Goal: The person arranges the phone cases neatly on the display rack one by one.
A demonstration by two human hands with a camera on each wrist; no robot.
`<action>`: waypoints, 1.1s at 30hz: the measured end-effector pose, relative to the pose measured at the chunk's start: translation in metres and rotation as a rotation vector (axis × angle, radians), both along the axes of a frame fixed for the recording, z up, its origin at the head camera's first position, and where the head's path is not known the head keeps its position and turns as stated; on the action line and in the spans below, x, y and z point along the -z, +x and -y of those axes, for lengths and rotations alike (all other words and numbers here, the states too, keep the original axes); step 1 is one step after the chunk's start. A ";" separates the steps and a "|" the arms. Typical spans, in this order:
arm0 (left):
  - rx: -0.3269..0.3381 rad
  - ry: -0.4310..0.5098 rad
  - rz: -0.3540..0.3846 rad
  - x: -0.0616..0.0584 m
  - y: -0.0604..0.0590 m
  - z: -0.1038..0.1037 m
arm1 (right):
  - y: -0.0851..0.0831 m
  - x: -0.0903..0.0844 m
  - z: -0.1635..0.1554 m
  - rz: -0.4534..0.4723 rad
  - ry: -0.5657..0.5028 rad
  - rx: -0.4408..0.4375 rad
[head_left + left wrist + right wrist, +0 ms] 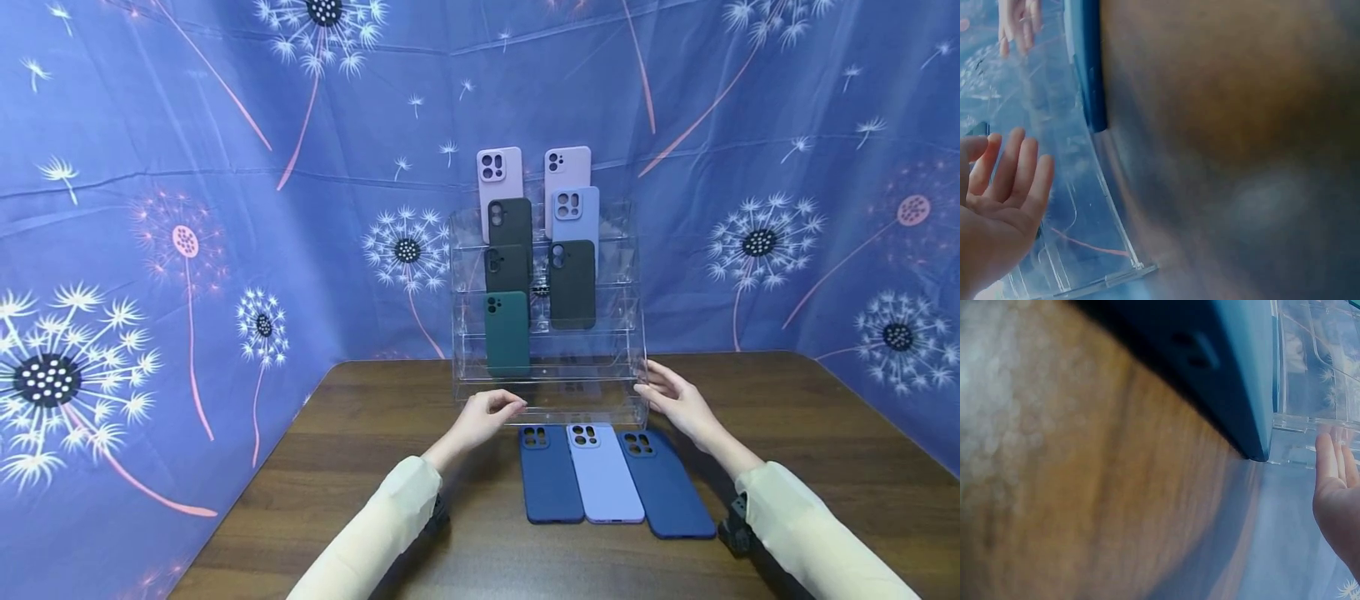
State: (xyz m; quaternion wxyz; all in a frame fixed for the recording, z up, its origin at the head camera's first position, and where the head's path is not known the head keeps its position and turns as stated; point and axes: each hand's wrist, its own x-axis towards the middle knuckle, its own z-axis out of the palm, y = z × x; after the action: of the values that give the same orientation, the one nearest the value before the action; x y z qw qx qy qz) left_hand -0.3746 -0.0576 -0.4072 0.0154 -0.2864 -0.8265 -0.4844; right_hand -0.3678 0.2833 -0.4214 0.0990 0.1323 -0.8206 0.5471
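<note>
Clear rack (550, 392) at 12 o'clock on table (787, 433), loaded with phone cases. Left hand (483, 417) at its 7 o'clock corner, right hand (675, 400) at 4 o'clock; both relaxed, fingers straight, gripping nothing

Both arms wear pale cream long sleeves (390, 521) with black wrist mounts (733, 523).
</note>
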 end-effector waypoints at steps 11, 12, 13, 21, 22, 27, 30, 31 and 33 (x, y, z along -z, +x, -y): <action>0.057 -0.214 -0.085 0.011 0.010 -0.007 | 0.002 0.002 0.001 0.010 -0.002 -0.004; 0.066 -0.237 -0.082 0.011 0.011 -0.007 | 0.001 0.003 0.001 0.007 0.004 -0.003; 0.073 -0.263 -0.082 0.012 0.011 -0.007 | 0.001 0.004 0.001 0.007 -0.003 0.004; 0.130 -0.400 -0.059 0.009 0.013 -0.006 | -0.012 0.013 -0.006 0.019 -0.020 0.019; 0.136 -0.411 -0.067 0.009 0.013 -0.006 | -0.011 0.012 -0.006 0.016 -0.019 0.015; 0.148 -0.449 -0.061 0.011 0.013 -0.005 | -0.005 0.007 -0.001 0.005 -0.012 0.008; 0.167 -0.465 -0.030 0.012 0.012 -0.004 | -0.008 0.011 -0.003 0.003 -0.006 0.014; 0.173 -0.467 -0.021 0.012 0.012 -0.003 | -0.010 0.013 -0.004 0.000 -0.002 0.013; 0.188 -0.457 0.000 0.012 0.012 -0.001 | -0.011 0.015 -0.006 0.008 -0.012 0.019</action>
State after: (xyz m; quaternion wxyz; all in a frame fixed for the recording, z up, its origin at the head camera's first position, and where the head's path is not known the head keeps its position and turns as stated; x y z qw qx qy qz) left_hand -0.3629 -0.0565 -0.4192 -0.0947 -0.3580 -0.8844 -0.2840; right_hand -0.3792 0.2896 -0.4359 0.1018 0.1217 -0.8189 0.5516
